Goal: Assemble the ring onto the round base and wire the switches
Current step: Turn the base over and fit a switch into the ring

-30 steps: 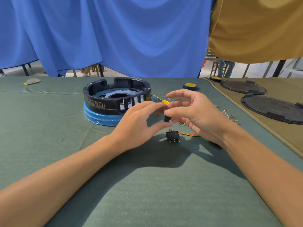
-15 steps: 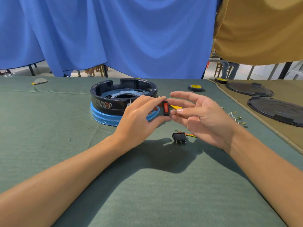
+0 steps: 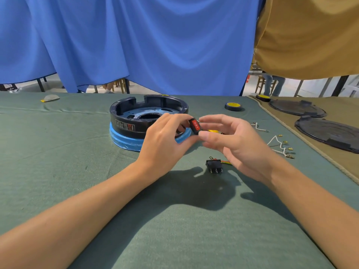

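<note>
A black ring (image 3: pixel 136 108) sits on a round blue base (image 3: pixel 124 140) at the table's middle. In front of it, my left hand (image 3: pixel 165 140) and my right hand (image 3: pixel 235 140) pinch a small black switch with a red rocker (image 3: pixel 195 125) between their fingertips, above the cloth. A yellow connector (image 3: pixel 211 131) shows just behind my right fingers. A second black switch (image 3: pixel 214 165) lies on the cloth below my hands, with a red-yellow wire (image 3: pixel 226 162) at its right side.
White wires with brass terminals (image 3: pixel 279 145) lie to the right. A tape roll with a yellow core (image 3: pixel 233 106) stands behind them. Two dark round lids (image 3: pixel 328 133) rest on a tan mat at the far right. Blue curtain hangs behind the green cloth table (image 3: pixel 58 162).
The switch in my fingers has turned so its red rocker faces me, and both hands have lifted it slightly toward the ring. The view has shifted a little.
</note>
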